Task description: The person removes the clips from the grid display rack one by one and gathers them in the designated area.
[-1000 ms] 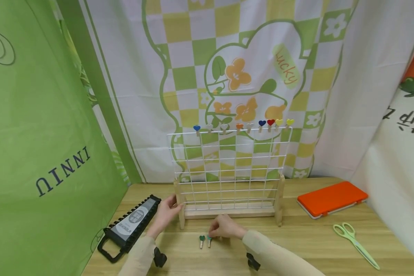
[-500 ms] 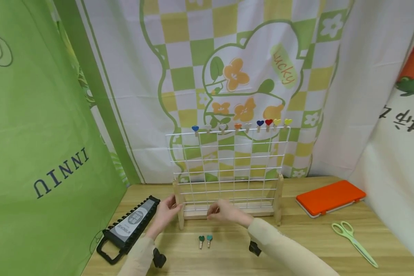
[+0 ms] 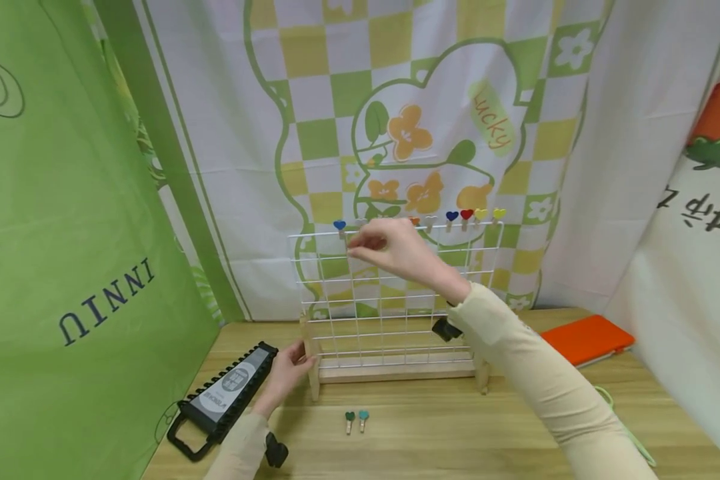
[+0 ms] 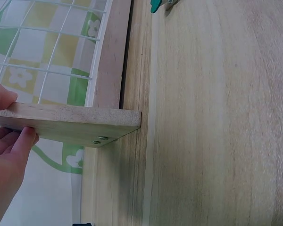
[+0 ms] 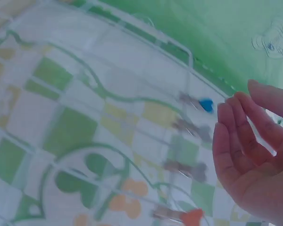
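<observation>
My left hand grips the left wooden upright of a white wire grid standing on the table, thumb on one face and fingertips on the other. Raised before the grid's top wire, my right hand has loosely bent fingers and nothing visible between them. A blue heart clothespin on that wire is closest to its fingertips, apart from them. Farther along are pale ones, an orange one, a dark blue, a red and yellow ones. Dark green and teal heart clothespins lie on the table.
A black toothed rack with a grey label lies left of the stand. To the right are an orange case and light green scissors, both partly hidden by my right sleeve. Patterned curtains hang behind.
My right hand has left the teal clothespin on the table and risen to the grid's top wire. The left hand keeps its grip on the upright.
</observation>
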`<state>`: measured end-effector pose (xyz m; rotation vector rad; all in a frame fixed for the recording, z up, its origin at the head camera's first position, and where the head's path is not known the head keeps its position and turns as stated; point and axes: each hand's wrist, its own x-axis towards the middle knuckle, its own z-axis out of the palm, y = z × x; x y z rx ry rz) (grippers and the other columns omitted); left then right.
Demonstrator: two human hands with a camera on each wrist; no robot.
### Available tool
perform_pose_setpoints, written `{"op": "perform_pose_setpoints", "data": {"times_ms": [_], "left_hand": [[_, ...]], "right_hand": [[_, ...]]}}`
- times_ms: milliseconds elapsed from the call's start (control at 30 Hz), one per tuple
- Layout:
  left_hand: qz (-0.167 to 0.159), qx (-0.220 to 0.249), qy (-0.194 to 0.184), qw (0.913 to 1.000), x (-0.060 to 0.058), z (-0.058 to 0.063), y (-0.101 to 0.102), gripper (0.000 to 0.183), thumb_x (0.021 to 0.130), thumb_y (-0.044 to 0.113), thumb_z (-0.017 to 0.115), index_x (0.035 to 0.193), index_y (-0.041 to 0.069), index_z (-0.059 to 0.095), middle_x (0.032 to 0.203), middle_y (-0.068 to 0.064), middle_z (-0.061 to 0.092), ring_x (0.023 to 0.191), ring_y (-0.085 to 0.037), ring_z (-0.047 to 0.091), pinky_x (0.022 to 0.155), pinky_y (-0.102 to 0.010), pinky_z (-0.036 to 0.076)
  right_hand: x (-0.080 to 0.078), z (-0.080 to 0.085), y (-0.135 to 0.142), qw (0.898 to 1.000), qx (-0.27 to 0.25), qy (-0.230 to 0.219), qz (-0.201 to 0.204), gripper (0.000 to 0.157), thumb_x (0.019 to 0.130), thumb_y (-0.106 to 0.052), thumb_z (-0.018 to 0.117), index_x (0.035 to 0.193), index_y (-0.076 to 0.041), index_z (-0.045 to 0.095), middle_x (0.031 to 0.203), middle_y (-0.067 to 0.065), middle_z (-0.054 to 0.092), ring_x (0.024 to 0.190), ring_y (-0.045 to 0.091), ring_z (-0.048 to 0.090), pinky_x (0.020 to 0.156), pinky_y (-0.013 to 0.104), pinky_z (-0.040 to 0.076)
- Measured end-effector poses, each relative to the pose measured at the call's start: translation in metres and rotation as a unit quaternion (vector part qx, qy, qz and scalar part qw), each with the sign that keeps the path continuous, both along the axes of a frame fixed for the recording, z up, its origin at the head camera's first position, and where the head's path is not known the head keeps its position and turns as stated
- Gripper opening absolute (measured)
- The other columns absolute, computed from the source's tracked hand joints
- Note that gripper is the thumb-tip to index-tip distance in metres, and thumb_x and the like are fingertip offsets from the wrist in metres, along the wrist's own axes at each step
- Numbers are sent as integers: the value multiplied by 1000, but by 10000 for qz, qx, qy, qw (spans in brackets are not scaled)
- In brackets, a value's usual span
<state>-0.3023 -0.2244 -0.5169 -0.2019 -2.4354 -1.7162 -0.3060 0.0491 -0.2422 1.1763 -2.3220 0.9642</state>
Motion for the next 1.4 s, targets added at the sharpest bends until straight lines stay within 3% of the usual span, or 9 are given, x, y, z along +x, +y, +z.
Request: {"op": "perform_pose_setpoints", "data": {"times_ms": [133, 333, 700, 1000, 1233, 1400], "left_hand": [[-63, 19, 32, 10000, 2, 3, 2, 48, 93, -4, 63, 137, -16, 48, 131, -35, 58, 125, -46, 57, 105, -45, 54], [-64, 11, 27, 10000, 1, 2, 1, 47, 93, -3, 63, 136, -15, 50, 130, -35, 59, 124, -45, 58, 104, -45, 54], [-38, 137, -198, 9997, -6, -9, -3, 53, 93, -3, 62, 143, -10, 44, 138, -35, 53, 129, -43, 54, 108, -42, 52], [-30, 119, -186, 9998, -6, -5, -3, 53, 93, -1, 63, 143, -10, 45, 137, -34, 55, 130, -43, 55, 107, -44, 53], [-4, 139, -185, 9997, -5, -5, -2, 52, 93, -3, 62, 142, -10, 45, 137, -35, 54, 130, -44, 54, 107, -42, 52], [-40, 180, -192, 9996, -5, -5, -2, 53, 93, -3, 62, 143, -10, 45, 137, -35, 54, 130, -45, 53, 107, -43, 52]], "right_hand": [[-7, 26, 2, 9994, -122, 302, -134, 15, 90, -14, 73, 101, -3, 76, 95, 10, 76, 81, 18, 70, 75, 29, 63], [-25, 39, -3, 9985, 132, 384, -375, 19, 92, -18, 72, 104, -3, 76, 95, 11, 74, 82, 19, 69, 76, 29, 61], [-47, 38, -17, 9937, 908, -301, -583, 22, 94, -26, 69, 105, -9, 77, 100, 7, 77, 81, 17, 70, 74, 30, 61], [-46, 37, -22, 9970, 658, -71, -399, 15, 90, -20, 74, 96, -7, 79, 91, 9, 78, 78, 17, 72, 72, 29, 61], [-44, 33, -26, 9972, 364, -21, -659, 11, 90, -16, 73, 91, -8, 79, 87, 8, 78, 68, 16, 69, 62, 22, 55], [-41, 36, -25, 9967, 28, 107, -809, 11, 90, -15, 73, 89, -6, 79, 85, 9, 78, 69, 17, 67, 63, 22, 54]]}}
